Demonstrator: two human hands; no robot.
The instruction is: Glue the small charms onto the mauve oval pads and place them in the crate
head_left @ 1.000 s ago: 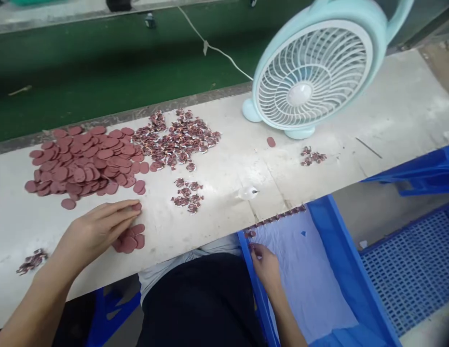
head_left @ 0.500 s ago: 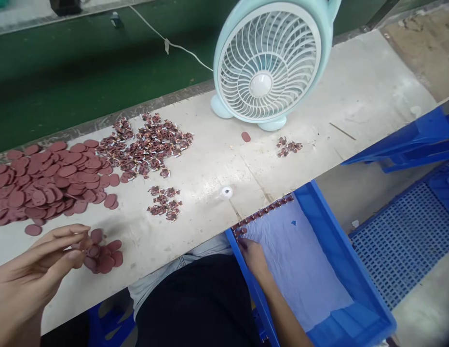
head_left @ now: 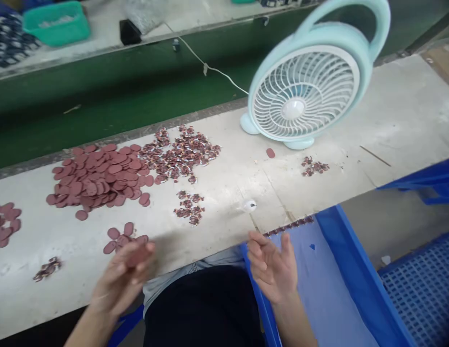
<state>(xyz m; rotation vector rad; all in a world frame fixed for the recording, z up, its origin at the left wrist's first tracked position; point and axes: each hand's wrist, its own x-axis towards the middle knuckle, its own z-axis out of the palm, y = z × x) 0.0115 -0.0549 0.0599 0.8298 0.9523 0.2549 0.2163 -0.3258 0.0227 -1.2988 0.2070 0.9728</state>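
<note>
My left hand (head_left: 117, 282) is closed on a reddish-brown oval piece (head_left: 138, 255), pinched between thumb and fingers above the table's near side. Just behind it lies a small group of similar ovals (head_left: 114, 233), partly covered by the hand. My right hand (head_left: 273, 270) is raised over the near corner of the blue crate (head_left: 354, 260), palm turned up, fingers apart, nothing visible in it. Behind that hand, a row of small brown pieces (head_left: 296, 223) lines the crate's far edge, partly hidden. A small cluster of brown knotted pieces (head_left: 190, 212) lies between my hands, farther back.
A large heap of ovals (head_left: 97, 180) and a heap of knotted pieces (head_left: 190, 152) lie at the table's back. A pale blue fan (head_left: 304, 91) stands right of them. Beyond the table is a green strip (head_left: 137, 91); blue perforated plastic (head_left: 423, 274) is at right.
My right hand has come up out of the crate and opened. My left hand has moved right with an oval in its fingers. The view has swung left, showing more of the table.
</note>
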